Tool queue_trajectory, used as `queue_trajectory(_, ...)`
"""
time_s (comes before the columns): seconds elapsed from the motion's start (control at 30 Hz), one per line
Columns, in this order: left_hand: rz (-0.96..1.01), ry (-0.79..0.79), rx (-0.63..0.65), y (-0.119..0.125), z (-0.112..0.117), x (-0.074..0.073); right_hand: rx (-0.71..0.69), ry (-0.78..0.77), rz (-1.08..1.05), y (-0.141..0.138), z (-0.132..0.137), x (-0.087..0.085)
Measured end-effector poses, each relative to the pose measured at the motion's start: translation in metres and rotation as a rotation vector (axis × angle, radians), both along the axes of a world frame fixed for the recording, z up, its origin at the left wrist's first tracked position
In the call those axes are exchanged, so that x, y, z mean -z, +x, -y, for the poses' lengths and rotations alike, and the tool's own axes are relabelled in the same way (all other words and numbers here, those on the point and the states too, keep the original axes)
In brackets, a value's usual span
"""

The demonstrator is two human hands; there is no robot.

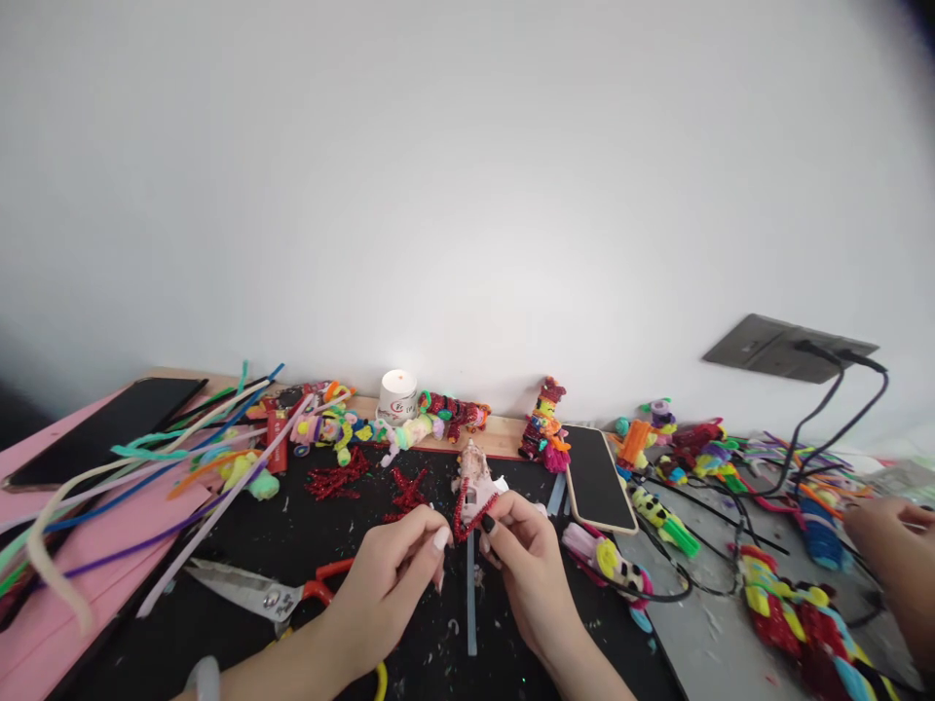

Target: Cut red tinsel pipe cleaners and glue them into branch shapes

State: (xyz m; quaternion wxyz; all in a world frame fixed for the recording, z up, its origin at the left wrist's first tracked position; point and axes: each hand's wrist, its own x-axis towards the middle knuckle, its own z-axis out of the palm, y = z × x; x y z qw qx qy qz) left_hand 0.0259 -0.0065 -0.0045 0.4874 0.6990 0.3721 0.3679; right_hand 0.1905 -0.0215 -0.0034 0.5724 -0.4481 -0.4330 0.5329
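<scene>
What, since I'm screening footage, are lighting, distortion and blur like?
Head view: wall brightest mid-frame, dimmer toward the left edge; head view: socket plate skewed, likely lens distortion; head view: left hand and right hand show no obvious blur.

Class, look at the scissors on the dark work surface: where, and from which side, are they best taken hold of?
Probably by the orange handle, from the person's near side once the left forearm lifts. The scissors lie with their blades pointing left, tips away from the person, and the forearm hides part of the handles.
</scene>
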Motion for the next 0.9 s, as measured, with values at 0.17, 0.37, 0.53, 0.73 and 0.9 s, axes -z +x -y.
queue_trajectory(0.17,-0.033,0.011,-0.018,0.000,0.000,0.000,-0.060,-0.001,0.033,0.000,-0.001,0.001)
queue_trajectory(0.37,-0.064,0.045,0.022,0.001,0.001,0.002,-0.129,-0.036,0.045,-0.002,0.001,-0.003)
queue_trajectory(0.53,-0.058,0.062,0.047,0.001,0.001,0.006,-0.153,-0.041,0.088,-0.002,0.003,-0.004)
queue_trajectory(0.73,-0.096,0.076,0.086,0.001,0.002,0.006,-0.171,-0.041,0.132,-0.004,0.003,-0.007)
queue_trajectory(0.9,-0.101,0.074,0.096,0.002,0.002,0.006,-0.176,-0.029,0.143,-0.004,0.003,-0.010)
